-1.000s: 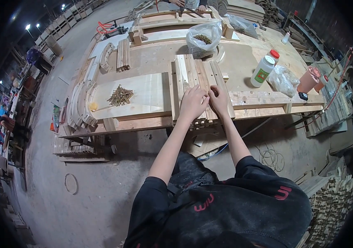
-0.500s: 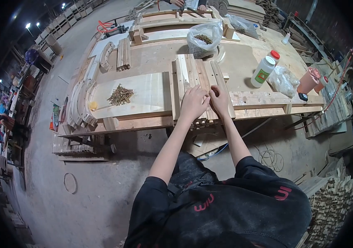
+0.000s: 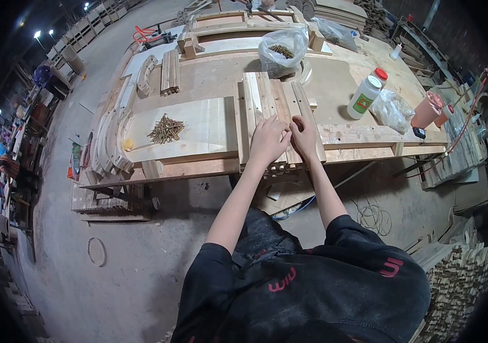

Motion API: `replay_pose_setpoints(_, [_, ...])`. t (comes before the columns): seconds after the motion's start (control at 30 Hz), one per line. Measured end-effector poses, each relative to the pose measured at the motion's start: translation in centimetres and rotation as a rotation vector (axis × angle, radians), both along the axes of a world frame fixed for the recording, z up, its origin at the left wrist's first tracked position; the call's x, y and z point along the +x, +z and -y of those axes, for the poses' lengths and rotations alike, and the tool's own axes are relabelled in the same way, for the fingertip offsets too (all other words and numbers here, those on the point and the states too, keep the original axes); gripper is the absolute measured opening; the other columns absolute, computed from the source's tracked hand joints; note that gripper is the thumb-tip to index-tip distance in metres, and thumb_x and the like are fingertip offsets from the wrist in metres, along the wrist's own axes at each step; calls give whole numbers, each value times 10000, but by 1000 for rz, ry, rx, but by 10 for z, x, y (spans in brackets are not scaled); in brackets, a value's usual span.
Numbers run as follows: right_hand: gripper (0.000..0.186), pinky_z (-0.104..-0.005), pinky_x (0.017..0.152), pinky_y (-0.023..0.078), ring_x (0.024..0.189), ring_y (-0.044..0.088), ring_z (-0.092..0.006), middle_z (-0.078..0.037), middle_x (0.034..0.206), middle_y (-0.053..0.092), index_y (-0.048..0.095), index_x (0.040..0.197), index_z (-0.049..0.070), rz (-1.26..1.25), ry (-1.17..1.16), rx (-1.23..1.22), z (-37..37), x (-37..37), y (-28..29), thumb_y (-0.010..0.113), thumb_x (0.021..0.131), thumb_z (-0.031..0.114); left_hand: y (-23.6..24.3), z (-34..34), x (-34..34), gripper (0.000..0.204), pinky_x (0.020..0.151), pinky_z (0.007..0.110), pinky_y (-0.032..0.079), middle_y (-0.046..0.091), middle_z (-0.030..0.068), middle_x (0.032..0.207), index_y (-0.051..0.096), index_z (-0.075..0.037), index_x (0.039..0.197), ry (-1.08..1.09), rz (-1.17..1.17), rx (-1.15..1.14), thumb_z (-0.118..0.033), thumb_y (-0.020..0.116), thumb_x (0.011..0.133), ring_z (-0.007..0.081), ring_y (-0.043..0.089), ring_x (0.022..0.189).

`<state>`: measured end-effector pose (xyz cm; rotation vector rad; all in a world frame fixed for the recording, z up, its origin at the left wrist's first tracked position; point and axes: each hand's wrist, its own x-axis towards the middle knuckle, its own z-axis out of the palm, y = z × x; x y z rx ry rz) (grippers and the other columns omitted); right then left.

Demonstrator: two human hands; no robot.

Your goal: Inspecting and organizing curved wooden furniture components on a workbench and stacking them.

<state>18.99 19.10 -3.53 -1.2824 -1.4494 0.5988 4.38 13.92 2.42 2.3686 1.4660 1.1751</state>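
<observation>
Both my hands rest over a row of narrow wooden strips [image 3: 262, 97] laid side by side, their ends toward me. My left hand [image 3: 269, 140] lies on the middle strips, fingers bent and thumb pointing toward the other hand. Close beside it, my right hand [image 3: 304, 137] is curled with thumb and fingers together, near the right-hand strip [image 3: 301, 98], which has holes along it. Whatever small thing the fingertips may hold is hidden. To the left, a pile of small brass-coloured screws or pegs [image 3: 166, 129] sits on a pale wooden board [image 3: 206, 123].
Beyond the strips stands a clear plastic bag [image 3: 283, 54] of small parts. At right are a white bottle [image 3: 364, 98], another plastic bag [image 3: 392, 111] and a pink container [image 3: 426, 111]. Curved wooden pieces [image 3: 106, 143] line the left edge. A person works at the far wooden frame [image 3: 244, 28].
My hands stay in nearly the same place on the strips, with only slight finger movement. At the far frame, the other person's hands have shifted partly out of the picture.
</observation>
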Motion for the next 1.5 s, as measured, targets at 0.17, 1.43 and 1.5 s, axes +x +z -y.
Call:
replay_pose_setpoints(0.17, [277, -332, 789, 502, 883, 657, -251, -158, 948, 670, 622, 1051, 5, 13, -13, 0, -2, 2, -2, 601, 833, 175, 1, 0, 0, 184, 1029, 431, 324, 644, 77, 1050, 648, -69, 899, -7, -11, -23, -234, 591, 841, 319, 493, 1182])
replay_pose_setpoints(1.43, [279, -335, 777, 504, 868, 657, -259, -164, 935, 669, 627, 1039, -2, -26, -3, 18, -2, 2, -3, 605, 826, 176, -2, -2, 1, 171, 1004, 435, 344, 643, 76, 1018, 647, -66, 858, -6, 13, 11, -227, 614, 811, 296, 506, 1168])
replay_pose_setpoints(1.5, [280, -334, 777, 504, 869, 657, -257, -163, 936, 670, 626, 1042, -4, 10, -8, 14, -3, 2, -4, 605, 827, 174, -3, -1, 1, 169, 1003, 436, 344, 644, 76, 1012, 648, -66, 858, 0, 12, 21, -225, 612, 813, 297, 507, 1168])
